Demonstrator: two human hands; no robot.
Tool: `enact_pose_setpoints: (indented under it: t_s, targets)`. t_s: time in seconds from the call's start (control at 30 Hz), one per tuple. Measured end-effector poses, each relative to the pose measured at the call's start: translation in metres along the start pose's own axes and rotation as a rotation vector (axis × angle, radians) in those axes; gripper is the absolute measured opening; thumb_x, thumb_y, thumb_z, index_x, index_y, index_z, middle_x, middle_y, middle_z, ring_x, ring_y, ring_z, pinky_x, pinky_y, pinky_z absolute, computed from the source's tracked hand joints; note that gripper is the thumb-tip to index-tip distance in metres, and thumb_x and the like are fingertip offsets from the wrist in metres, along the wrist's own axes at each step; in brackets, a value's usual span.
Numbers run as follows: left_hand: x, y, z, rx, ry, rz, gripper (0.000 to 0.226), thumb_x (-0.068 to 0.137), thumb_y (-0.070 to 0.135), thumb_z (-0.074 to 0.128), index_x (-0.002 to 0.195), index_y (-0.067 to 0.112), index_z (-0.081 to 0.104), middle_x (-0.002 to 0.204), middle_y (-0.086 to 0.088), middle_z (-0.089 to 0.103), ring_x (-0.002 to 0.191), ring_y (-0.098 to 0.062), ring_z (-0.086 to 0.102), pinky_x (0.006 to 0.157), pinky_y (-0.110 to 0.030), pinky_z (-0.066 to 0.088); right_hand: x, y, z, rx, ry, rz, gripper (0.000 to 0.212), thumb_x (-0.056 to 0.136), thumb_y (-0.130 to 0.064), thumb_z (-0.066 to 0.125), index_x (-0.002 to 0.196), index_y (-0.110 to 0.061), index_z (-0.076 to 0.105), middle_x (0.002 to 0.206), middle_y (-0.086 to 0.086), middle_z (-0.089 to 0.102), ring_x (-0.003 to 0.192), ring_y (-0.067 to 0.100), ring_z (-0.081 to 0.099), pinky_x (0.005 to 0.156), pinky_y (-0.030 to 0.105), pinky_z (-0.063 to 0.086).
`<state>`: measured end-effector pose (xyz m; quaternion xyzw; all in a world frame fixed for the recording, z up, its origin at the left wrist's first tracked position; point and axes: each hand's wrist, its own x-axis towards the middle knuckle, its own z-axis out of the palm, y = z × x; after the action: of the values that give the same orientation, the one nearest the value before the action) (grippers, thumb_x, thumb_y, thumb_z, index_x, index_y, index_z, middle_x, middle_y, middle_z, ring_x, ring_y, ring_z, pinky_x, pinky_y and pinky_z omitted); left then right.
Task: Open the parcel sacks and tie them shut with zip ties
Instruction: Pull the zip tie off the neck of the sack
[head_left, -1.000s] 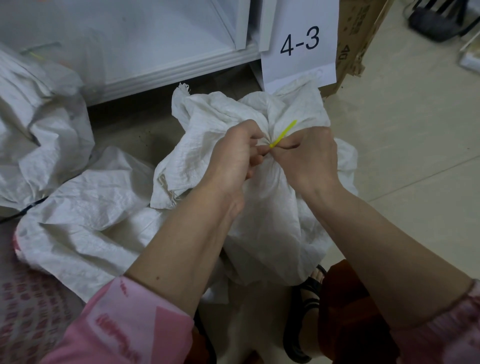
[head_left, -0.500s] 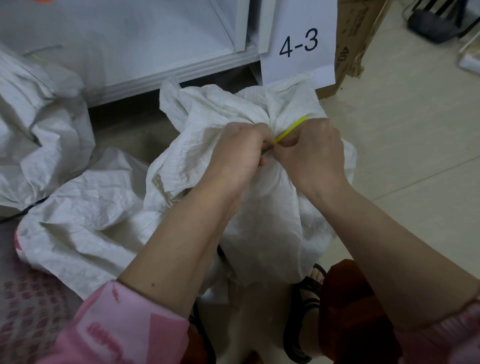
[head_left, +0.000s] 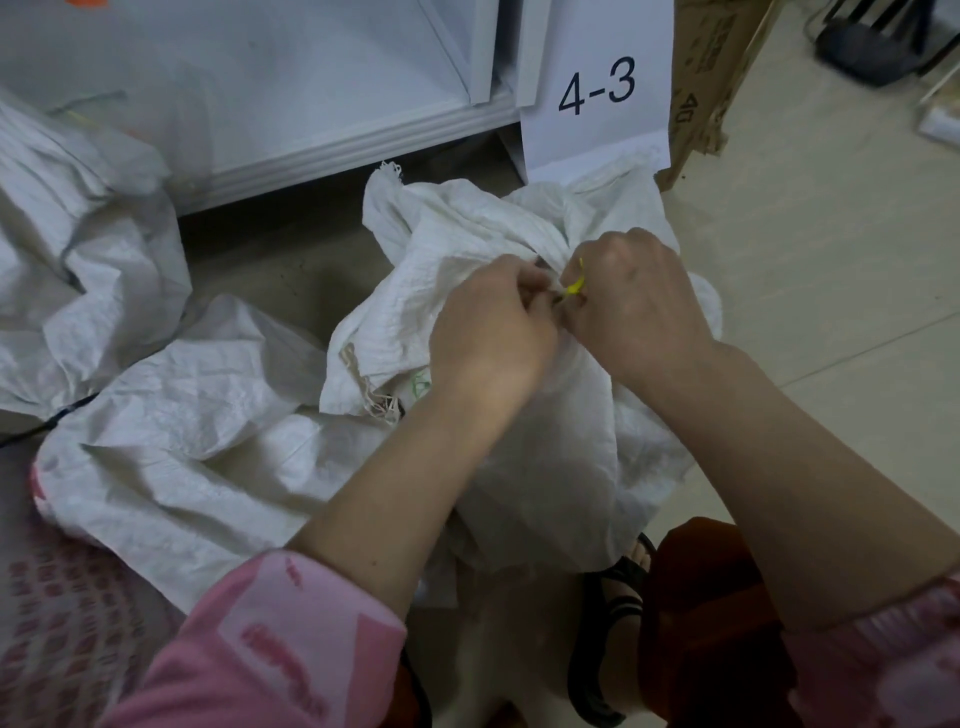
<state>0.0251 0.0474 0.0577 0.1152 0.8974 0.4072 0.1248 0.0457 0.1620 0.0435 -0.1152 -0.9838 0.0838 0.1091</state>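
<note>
A white woven parcel sack (head_left: 545, 457) stands on the floor before me, its mouth bunched together at the top. A thin yellow zip tie (head_left: 575, 285) sits at the gathered neck, and only a short bent piece of it shows between my hands. My left hand (head_left: 488, 327) has its fingers curled at the neck, pinching at the tie. My right hand (head_left: 631, 296) grips the tie from the right, fingers curled over it. The neck itself is mostly hidden under my hands.
Another flattened white sack (head_left: 171, 431) lies left of the one I hold, and a crumpled sack (head_left: 78, 249) lies further left. A white shelf unit (head_left: 322, 145) with a "4-3" paper label (head_left: 597, 88) stands behind. A cardboard box (head_left: 711, 78) leans at the right.
The long free end of the zip tie that stuck up to the right has shortened to a small bent piece. Both hands have stayed at the sack's neck, drawn close together.
</note>
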Motion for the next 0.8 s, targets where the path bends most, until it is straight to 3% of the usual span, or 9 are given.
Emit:
enact_pose_setpoints:
  t_s: [0.1,0.27,0.4,0.5,0.63,0.8]
  targets:
    - [-0.002,-0.006,0.008,0.259,0.191,0.171,0.023,0.092,0.020,0.051,0.101,0.025,0.071,0.102,0.004,0.063,0.089,-0.014,0.060,0.076,-0.034,0.050,0.000,-0.006,-0.001,0.032,0.065,-0.042,0.008,0.070,0.006,0.061,0.071,0.001,0.067,0.069,0.017,0.060,0.066,0.021,0.037,0.055,0.031,0.030]
    - [0.003,-0.011,0.011,0.099,0.311,0.273,0.014,0.085,0.018,0.063,0.089,0.022,0.076,0.081,0.000,0.066,0.074,-0.018,0.062,0.065,-0.038,0.050,-0.001,-0.006,-0.011,0.079,0.043,-0.054,0.012,0.074,-0.003,0.060,0.082,-0.002,0.069,0.079,0.014,0.063,0.078,0.026,0.051,0.065,0.038,0.042]
    - [0.003,-0.017,0.016,0.007,0.382,0.286,0.009,0.079,0.018,0.071,0.085,0.023,0.076,0.076,0.002,0.066,0.069,-0.018,0.063,0.061,-0.037,0.052,-0.004,-0.007,-0.014,0.139,0.106,-0.084,0.012,0.069,0.000,0.062,0.077,-0.002,0.070,0.072,0.013,0.063,0.071,0.027,0.051,0.061,0.029,0.033]
    - [0.004,-0.018,0.019,-0.143,0.387,0.228,0.009,0.076,0.015,0.075,0.084,0.019,0.076,0.079,0.005,0.068,0.073,-0.014,0.065,0.067,-0.038,0.054,-0.005,-0.006,-0.018,0.179,0.105,-0.103,0.012,0.067,0.001,0.063,0.076,-0.002,0.070,0.070,0.014,0.064,0.068,0.029,0.054,0.062,0.027,0.032]
    - [0.006,-0.015,0.021,-0.221,0.358,0.161,0.010,0.076,0.015,0.076,0.086,0.017,0.075,0.084,0.005,0.071,0.081,-0.011,0.067,0.075,-0.036,0.055,-0.001,-0.003,-0.026,0.184,0.000,-0.116,0.015,0.078,-0.005,0.063,0.087,-0.005,0.074,0.080,0.013,0.068,0.076,0.030,0.060,0.071,0.030,0.037]
    - [0.006,-0.013,0.020,0.011,0.351,0.205,0.016,0.076,0.033,0.076,0.090,0.026,0.075,0.089,0.006,0.063,0.082,-0.012,0.061,0.070,-0.035,0.053,0.000,-0.001,-0.026,0.199,-0.040,-0.095,0.015,0.087,-0.008,0.060,0.087,-0.005,0.075,0.083,0.012,0.071,0.074,0.023,0.060,0.065,0.023,0.036]
